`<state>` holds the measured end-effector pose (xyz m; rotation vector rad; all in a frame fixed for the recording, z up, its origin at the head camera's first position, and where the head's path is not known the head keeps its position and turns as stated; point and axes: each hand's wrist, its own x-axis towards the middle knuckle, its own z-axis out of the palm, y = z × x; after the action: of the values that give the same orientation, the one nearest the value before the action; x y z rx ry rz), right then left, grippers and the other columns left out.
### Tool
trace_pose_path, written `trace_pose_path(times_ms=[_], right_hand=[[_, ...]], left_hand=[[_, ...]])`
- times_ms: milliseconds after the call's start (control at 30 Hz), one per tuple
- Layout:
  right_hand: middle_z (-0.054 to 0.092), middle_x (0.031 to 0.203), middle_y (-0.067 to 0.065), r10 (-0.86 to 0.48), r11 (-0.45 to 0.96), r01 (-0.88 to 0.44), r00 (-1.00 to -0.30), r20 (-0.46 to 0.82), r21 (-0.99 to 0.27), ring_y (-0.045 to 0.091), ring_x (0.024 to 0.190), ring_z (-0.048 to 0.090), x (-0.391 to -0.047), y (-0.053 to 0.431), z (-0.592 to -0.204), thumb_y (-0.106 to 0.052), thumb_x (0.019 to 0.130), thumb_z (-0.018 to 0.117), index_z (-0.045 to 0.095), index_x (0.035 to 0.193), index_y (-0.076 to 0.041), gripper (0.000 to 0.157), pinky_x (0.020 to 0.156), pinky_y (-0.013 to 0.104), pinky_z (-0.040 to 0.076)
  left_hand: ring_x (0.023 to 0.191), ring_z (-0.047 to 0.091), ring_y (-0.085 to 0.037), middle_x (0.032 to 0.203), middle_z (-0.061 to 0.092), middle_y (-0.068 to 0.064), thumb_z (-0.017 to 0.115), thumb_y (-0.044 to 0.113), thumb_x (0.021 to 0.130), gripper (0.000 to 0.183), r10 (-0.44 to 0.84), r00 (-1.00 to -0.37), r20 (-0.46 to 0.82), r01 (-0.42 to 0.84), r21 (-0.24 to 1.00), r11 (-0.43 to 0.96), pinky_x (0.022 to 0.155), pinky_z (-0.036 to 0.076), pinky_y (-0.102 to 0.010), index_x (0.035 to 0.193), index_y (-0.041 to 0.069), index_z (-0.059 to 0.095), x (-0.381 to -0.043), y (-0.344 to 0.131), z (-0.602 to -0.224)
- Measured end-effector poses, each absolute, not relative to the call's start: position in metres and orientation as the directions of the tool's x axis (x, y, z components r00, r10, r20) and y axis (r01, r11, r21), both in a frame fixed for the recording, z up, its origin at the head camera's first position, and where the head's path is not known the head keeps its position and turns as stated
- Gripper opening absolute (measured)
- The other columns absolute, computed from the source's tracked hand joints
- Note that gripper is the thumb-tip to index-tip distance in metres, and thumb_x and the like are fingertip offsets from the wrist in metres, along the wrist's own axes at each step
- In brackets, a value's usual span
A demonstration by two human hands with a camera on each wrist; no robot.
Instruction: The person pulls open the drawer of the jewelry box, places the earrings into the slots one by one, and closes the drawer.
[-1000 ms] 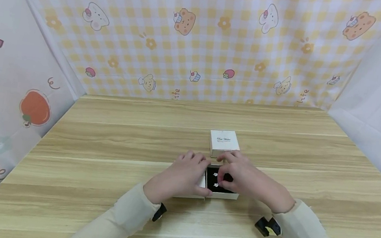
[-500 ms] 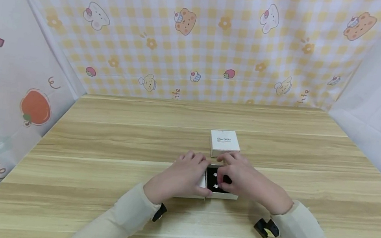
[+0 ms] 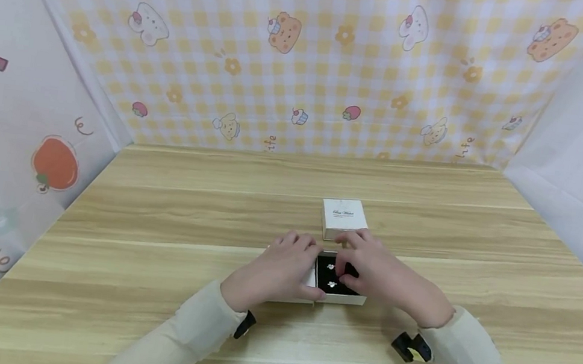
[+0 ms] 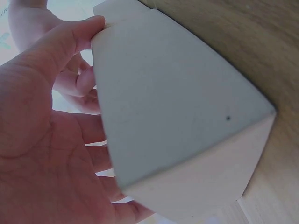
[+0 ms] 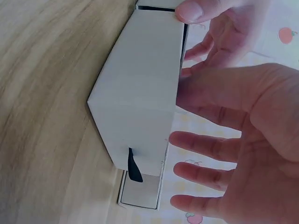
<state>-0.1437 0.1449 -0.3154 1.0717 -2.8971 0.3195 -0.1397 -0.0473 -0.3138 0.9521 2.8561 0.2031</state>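
A white drawer-style jewelry box (image 3: 344, 299) lies pulled out on the table, its inside lined with a black pad (image 3: 323, 275). Two small silvery earrings, an upper earring (image 3: 331, 266) and a lower earring (image 3: 332, 284), sit on that pad. My left hand (image 3: 286, 269) grips the box's outer sleeve (image 4: 182, 107), thumb on the near side and fingers behind. Over the drawer's right part, my right hand (image 3: 375, 274) dips its thumb and index finger to the pad, just right of the lower earring. Its other fingers (image 5: 205, 145) stretch out loosely. The box's rim hides the fingertips in the right wrist view.
Behind the drawer stands a second white box (image 3: 344, 216) with printed writing on its lid, close to my right fingers. A black ribbon tab (image 5: 134, 168) sticks out of the drawer's end. The wooden table (image 3: 202, 195) meets a checkered cloth (image 3: 315, 75) at the back.
My right thumb and index finger have shifted slightly right, off the lower earring, which now shows more fully. The left hand and the box have stayed put.
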Motion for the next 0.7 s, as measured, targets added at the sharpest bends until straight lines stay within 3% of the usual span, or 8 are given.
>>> trace_pose_path(times_ms=[367, 700], right_hand=[[0.058, 0.117, 0.013, -0.672, 0.712, -0.688, -0.726, 0.147, -0.138, 0.035, 0.115, 0.048, -0.1450, 0.1383, -0.3221, -0.015, 0.076, 0.075, 0.063, 0.074, -0.021, 0.014, 0.090, 0.054, 0.041], [0.056, 0.122, 0.011, -0.616, 0.759, -0.628, -0.778, 0.123, -0.172, 0.031, 0.114, 0.048, -0.1445, 0.1420, -0.3197, -0.023, 0.077, 0.075, 0.064, 0.086, -0.016, 0.015, 0.095, 0.050, 0.039]], left_hand=[[0.119, 0.042, -0.025, 0.128, 0.049, -0.005, 0.065, 0.057, 0.078, 0.074, 0.606, -0.792, -0.071, 0.587, 0.184, 0.789, 0.102, 0.034, -0.044, 0.132, 0.009, 0.049, -0.1395, -0.0477, -0.3140], [0.119, 0.042, -0.025, 0.128, 0.050, -0.005, 0.064, 0.057, 0.078, 0.073, 0.602, -0.794, -0.082, 0.585, 0.166, 0.794, 0.103, 0.034, -0.044, 0.132, 0.009, 0.049, -0.1395, -0.0466, -0.3134]])
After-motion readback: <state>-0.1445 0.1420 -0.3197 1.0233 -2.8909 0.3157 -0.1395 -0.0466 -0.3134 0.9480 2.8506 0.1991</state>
